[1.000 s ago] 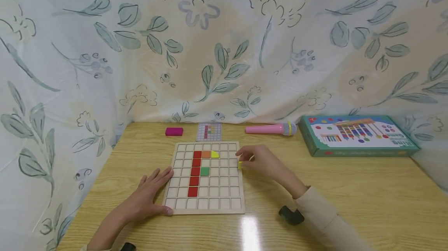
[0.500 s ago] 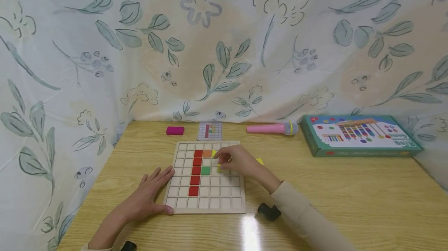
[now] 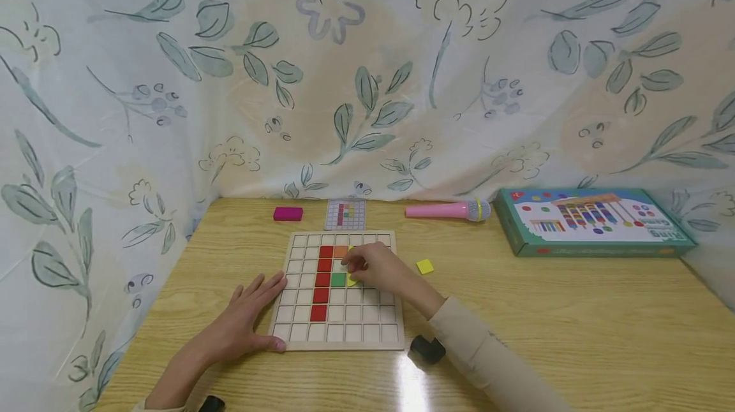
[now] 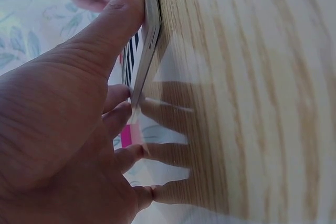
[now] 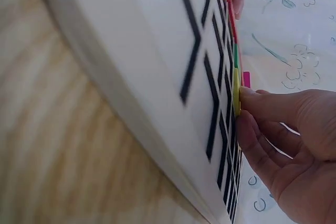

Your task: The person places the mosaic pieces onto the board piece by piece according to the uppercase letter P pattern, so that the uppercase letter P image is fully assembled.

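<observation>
- Right hand (image 3: 376,268) sits over the middle of the grid board (image 3: 339,345), fingertips (image 5: 247,94) curled down onto a small yellow piece (image 3: 351,281). It's pinching or pressing it into a cell just at 3 o'clock of the green square (image 3: 337,279).
- I can't tell which way the yellow piece points, since the fingers cover most of it. In the right wrist view it lies flat, only its thin edge (image 5: 236,93) showing.
- Left hand (image 3: 244,316) lies flat and relaxed at 9 o'clock of the board, fingers spread, thumb against the edge, holding nothing. Looks like it's bracing the board.
- Red column (image 3: 320,287) runs 12 to 6, with the orange square (image 3: 340,251) beside its top.
- A spare yellow square (image 3: 425,266) lies off the board at 3 o'clock.
- At 12 o'clock is the pattern card (image 3: 345,215), with a magenta block (image 3: 288,213) at 11 and a pink toy mic (image 3: 448,210) at 1.
</observation>
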The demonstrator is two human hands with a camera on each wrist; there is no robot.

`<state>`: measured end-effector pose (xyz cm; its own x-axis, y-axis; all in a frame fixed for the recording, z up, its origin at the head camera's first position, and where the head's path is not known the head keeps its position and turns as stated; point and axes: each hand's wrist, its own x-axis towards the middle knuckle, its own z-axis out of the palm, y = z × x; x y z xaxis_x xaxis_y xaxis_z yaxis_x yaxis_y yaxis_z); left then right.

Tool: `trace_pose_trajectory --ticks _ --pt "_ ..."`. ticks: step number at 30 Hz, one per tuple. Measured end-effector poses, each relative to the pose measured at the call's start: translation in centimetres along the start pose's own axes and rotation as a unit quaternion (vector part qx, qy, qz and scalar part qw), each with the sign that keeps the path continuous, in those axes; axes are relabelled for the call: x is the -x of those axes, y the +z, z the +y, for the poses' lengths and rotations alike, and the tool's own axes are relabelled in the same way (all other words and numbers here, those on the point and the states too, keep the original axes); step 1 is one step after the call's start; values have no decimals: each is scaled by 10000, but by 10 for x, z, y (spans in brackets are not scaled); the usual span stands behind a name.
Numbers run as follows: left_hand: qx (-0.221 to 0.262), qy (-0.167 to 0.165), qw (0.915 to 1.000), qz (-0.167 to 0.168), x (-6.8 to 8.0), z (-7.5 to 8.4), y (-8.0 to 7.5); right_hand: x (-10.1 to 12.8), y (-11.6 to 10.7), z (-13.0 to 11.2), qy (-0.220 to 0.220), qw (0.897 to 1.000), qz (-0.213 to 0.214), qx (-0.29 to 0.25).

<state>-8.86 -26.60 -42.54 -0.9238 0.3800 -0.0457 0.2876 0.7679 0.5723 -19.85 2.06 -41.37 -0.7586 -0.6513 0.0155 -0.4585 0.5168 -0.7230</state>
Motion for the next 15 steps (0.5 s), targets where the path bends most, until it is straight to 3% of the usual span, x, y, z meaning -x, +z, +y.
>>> trace_pose_trajectory --ticks 9,15 --pt "23 -13 10000 -7 0 -1 2 2 0 0 -34 9999 29 -100" --pt "-16 -25 10000 14 0 -1 2 6 -10 3 -100 9996 209 183"
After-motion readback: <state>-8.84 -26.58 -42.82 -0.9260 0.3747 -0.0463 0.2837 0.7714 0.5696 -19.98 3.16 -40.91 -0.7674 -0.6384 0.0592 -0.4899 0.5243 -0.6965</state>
